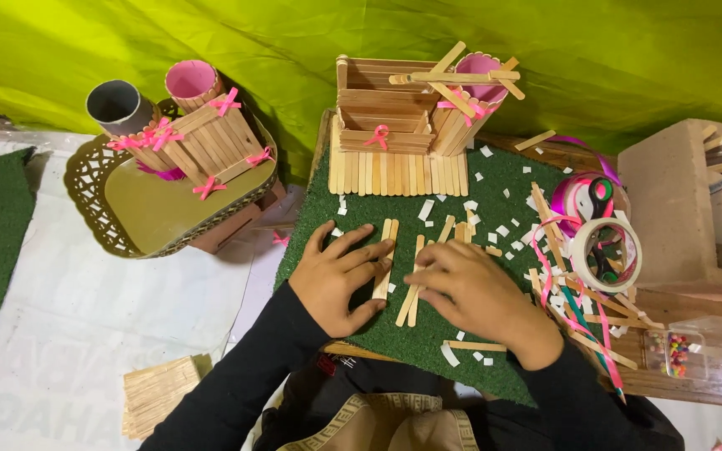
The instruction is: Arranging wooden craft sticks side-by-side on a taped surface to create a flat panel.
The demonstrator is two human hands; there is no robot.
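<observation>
- Head view: the left hand (338,276) lies flat with fingers spread, pressing a pair of pale flat wooden craft sticks (385,259) onto the fuzzy green turf mat (495,188)
- The right hand (470,292) pinches another pair of sticks (412,292) at their upper end, just beside the first
- White paper scraps (426,209) litter the mat
- Behind stands a stick-built organiser (394,134) with pink bows
- At right, a white tape roll (605,255) touches curling pink ribbon (545,267)
</observation>
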